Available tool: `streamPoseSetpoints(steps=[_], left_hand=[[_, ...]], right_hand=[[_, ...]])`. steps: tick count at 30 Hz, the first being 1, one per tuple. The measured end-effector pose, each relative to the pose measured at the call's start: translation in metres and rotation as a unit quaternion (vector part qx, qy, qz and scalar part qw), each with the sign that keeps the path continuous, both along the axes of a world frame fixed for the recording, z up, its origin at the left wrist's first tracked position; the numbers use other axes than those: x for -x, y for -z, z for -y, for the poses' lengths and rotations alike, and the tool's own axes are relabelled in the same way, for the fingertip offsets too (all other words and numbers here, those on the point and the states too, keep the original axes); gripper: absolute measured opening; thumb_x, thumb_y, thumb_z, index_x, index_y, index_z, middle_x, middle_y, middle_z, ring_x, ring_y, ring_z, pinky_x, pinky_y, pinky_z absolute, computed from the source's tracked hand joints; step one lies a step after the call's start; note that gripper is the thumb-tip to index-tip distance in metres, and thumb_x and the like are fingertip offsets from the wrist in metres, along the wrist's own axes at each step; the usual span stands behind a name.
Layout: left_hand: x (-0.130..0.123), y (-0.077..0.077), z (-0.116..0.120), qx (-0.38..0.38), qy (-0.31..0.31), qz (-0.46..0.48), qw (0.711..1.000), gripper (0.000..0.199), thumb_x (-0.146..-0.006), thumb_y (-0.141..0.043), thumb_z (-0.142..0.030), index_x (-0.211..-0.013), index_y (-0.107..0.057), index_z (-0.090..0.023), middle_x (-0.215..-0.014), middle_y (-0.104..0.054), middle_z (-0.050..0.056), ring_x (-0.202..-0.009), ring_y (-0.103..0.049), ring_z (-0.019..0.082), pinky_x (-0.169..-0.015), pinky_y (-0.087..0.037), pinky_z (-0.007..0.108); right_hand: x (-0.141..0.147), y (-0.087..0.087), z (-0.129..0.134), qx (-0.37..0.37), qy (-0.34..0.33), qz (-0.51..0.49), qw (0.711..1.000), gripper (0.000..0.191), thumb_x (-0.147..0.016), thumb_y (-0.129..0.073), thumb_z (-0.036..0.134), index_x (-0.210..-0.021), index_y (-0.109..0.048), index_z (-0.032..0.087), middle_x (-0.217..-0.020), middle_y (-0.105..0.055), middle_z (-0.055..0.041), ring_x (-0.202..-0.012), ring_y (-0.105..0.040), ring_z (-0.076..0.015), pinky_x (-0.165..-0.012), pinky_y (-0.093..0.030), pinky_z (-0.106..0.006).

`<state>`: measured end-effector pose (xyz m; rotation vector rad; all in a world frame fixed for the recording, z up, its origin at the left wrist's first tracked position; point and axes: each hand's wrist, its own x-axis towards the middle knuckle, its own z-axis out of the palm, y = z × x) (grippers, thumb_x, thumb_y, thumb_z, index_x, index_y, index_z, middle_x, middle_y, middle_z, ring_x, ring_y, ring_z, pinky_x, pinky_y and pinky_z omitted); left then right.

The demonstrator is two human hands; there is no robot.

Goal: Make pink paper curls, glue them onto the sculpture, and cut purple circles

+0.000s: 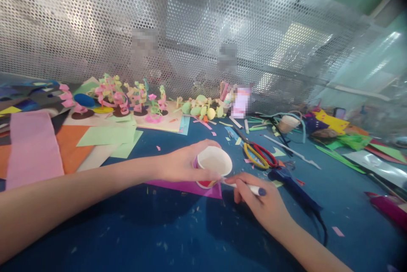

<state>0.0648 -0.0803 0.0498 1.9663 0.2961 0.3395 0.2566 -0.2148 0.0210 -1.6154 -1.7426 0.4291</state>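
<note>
My left hand (pixel 184 164) is wrapped round a white paper cup (pixel 215 164), whose open mouth faces up and tilts a little toward me. Red and purple show on the cup's side. The cup is over a purple sheet of paper (pixel 200 189) on the blue table. Between the fingers of my right hand (pixel 260 200) is a white marker pen (pixel 248 188) with a dark end cap. Its tip points left toward the cup's lower side, close to my left fingertips; whether it touches the cup I cannot tell.
Scissors (pixel 259 153) with yellow and red handles and a blue glue gun (pixel 295 191) with a cord lie to the right. Paper sheets (pixel 108 136) cover the left. Paper flower crafts (pixel 117 96) stand at the back, before a perforated metal screen (pixel 197 21). A phone (pixel 241 102) leans there.
</note>
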Motion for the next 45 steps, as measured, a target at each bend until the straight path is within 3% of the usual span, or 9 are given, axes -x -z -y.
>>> streamPoseSetpoints(steps=[9,17,20,22,26,30,35,39,45], left_hand=[[-0.001,0.002,0.000,0.015,0.016,0.018,1.000,0.051,-0.078,-0.060,-0.039,-0.121,-0.039,-0.022,-0.103,-0.059,0.005,-0.093,-0.057,0.020,-0.082,-0.045,0.035],[-0.001,0.002,0.001,0.015,0.029,0.028,0.999,0.048,-0.079,-0.059,-0.037,-0.120,-0.039,-0.021,-0.100,-0.059,0.004,-0.090,-0.056,0.018,-0.079,-0.046,0.032],[0.000,0.001,0.002,0.018,0.026,0.024,0.999,0.048,-0.078,-0.060,-0.038,-0.119,-0.040,-0.022,-0.101,-0.059,0.004,-0.091,-0.056,0.019,-0.080,-0.046,0.033],[0.000,0.000,0.002,0.021,0.013,0.013,1.000,0.051,-0.077,-0.061,-0.039,-0.120,-0.039,-0.023,-0.102,-0.059,0.005,-0.092,-0.057,0.020,-0.080,-0.045,0.034],[0.001,0.001,0.001,0.011,-0.001,0.000,1.000,0.056,-0.075,-0.063,-0.042,-0.121,-0.039,-0.024,-0.106,-0.057,0.006,-0.095,-0.056,0.022,-0.081,-0.045,0.036],[0.001,0.002,0.000,-0.040,-0.025,0.003,0.999,0.058,-0.074,-0.063,-0.044,-0.122,-0.040,-0.024,-0.118,-0.050,0.009,-0.104,-0.052,0.024,-0.085,-0.044,0.038],[0.002,0.000,0.000,-0.142,-0.026,0.025,0.989,0.052,-0.074,-0.062,-0.043,-0.121,-0.047,-0.027,-0.116,-0.049,0.007,-0.118,-0.037,0.027,-0.097,-0.034,0.044],[0.002,-0.002,0.001,-0.140,-0.037,0.013,0.989,0.052,-0.073,-0.063,-0.045,-0.120,-0.048,-0.029,-0.109,-0.048,0.006,-0.116,-0.037,0.028,-0.097,-0.034,0.046],[0.004,-0.002,0.001,-0.127,-0.045,0.004,0.991,0.056,-0.071,-0.064,-0.047,-0.122,-0.046,-0.028,-0.108,-0.043,0.007,-0.116,-0.037,0.028,-0.096,-0.037,0.044]], right_hand=[[0.011,0.000,0.011,-0.161,-0.107,0.160,0.968,0.017,-0.080,-0.051,0.011,-0.087,-0.062,0.022,-0.073,-0.071,-0.0010,-0.067,-0.065,-0.0156,-0.079,-0.048,-0.027],[0.018,-0.001,0.014,-0.165,-0.145,0.181,0.958,0.018,-0.079,-0.052,0.011,-0.092,-0.061,0.020,-0.076,-0.070,-0.0025,-0.072,-0.064,-0.0164,-0.069,-0.049,-0.026],[0.014,-0.002,0.013,-0.115,-0.096,0.068,0.986,0.016,-0.083,-0.049,0.017,-0.085,-0.064,0.021,-0.063,-0.067,0.0007,-0.059,-0.062,-0.0137,-0.062,-0.048,-0.025],[0.006,-0.003,0.010,-0.078,-0.004,-0.060,0.995,0.024,-0.087,-0.044,0.025,-0.076,-0.065,0.022,-0.049,-0.060,0.0026,-0.046,-0.056,-0.0120,-0.050,-0.043,-0.023],[-0.014,-0.007,-0.011,-0.042,0.167,-0.258,0.951,0.027,-0.086,-0.045,0.038,-0.074,-0.062,0.020,-0.039,-0.048,0.0048,-0.039,-0.043,-0.0111,-0.041,-0.033,-0.021],[-0.025,-0.014,-0.043,0.070,0.123,-0.316,0.938,0.026,-0.079,-0.056,0.046,-0.075,-0.049,0.021,-0.048,-0.050,0.0057,-0.046,-0.042,-0.0100,-0.044,-0.031,-0.020],[-0.015,-0.024,-0.082,0.123,0.062,-0.311,0.940,0.037,-0.077,-0.055,0.051,-0.060,-0.047,0.019,-0.045,-0.041,0.0075,-0.044,-0.036,-0.0070,-0.044,-0.029,-0.019],[0.000,-0.024,-0.108,0.186,0.033,-0.307,0.933,0.040,-0.080,-0.048,0.050,-0.057,-0.052,0.018,-0.042,-0.043,0.0058,-0.041,-0.040,-0.0089,-0.044,-0.032,-0.022],[0.014,-0.028,-0.124,0.275,-0.022,-0.287,0.917,0.022,-0.076,-0.058,0.037,-0.068,-0.061,0.017,-0.056,-0.061,0.0016,-0.051,-0.054,-0.0126,-0.049,-0.041,-0.024]])
